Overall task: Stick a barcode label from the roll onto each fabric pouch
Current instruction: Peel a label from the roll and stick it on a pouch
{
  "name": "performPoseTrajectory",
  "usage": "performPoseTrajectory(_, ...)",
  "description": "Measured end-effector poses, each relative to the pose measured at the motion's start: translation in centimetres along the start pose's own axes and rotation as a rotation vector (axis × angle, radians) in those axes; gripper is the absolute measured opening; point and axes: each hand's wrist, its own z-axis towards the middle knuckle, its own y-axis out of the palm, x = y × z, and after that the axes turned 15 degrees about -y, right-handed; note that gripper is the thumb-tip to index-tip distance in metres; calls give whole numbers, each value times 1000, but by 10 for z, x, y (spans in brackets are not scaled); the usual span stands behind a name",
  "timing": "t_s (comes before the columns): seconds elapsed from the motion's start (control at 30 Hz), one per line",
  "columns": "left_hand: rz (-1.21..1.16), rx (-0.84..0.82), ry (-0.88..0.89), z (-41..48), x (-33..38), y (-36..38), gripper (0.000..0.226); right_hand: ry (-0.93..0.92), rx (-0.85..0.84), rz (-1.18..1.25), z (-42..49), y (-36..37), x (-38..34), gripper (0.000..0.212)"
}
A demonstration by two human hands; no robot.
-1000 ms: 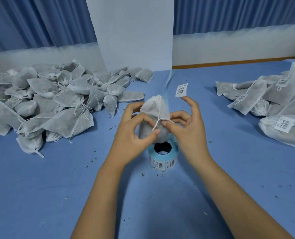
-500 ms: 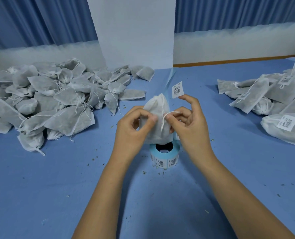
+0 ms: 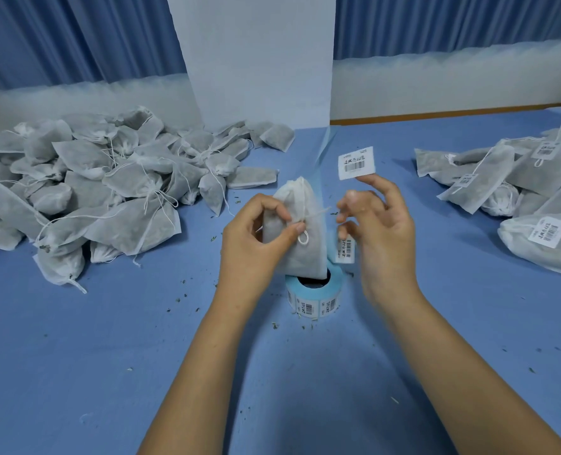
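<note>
My left hand (image 3: 256, 238) grips a white fabric pouch (image 3: 297, 251) upright over the blue label roll (image 3: 312, 295), low on the blue table. The pouch's drawstring (image 3: 317, 214) runs taut to the right, where the blurred fingers of my right hand (image 3: 382, 231) appear to pinch its end. A peeled barcode label (image 3: 356, 162) sticks to that hand's raised index fingertip. Another label (image 3: 346, 251) stands up from the roll behind the pouch.
A big heap of unlabelled pouches (image 3: 108, 185) covers the table's left side. Labelled pouches (image 3: 535, 192) lie piled at the right. A white panel (image 3: 256, 60) stands upright at the back. Small green crumbs dot the blue table (image 3: 108, 356).
My right hand has pulled away to the right, drawing the string out sideways. The label on its fingertip went right with it. My left hand keeps hold of the pouch.
</note>
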Motion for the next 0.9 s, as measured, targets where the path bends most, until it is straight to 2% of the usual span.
performPoseTrajectory(0.1,-9,67,11,0,1,0,26,-4,25,121,1,-1,-5,4)
performPoseTrajectory(0.17,4,91,41,-1,2,1,27,27,-26,124,-3,3,-6,16)
performPoseTrajectory(0.27,-29,82,58,-3,3,2,38,74,-93,103,-12,10,-5,16)
performPoseTrajectory(0.4,-12,72,69,-3,4,3,37,84,-27,94,-15,13,-3,14)
performPoseTrajectory(0.57,2,56,83,-4,5,2,46,83,39,126,-14,10,-2,17)
performPoseTrajectory(0.8,31,17,46,-4,4,4,48,87,-31,-83,-19,12,3,20)
performPoseTrajectory(0.9,12,-32,49,-5,5,5,48,64,-69,-109,-21,13,3,13)
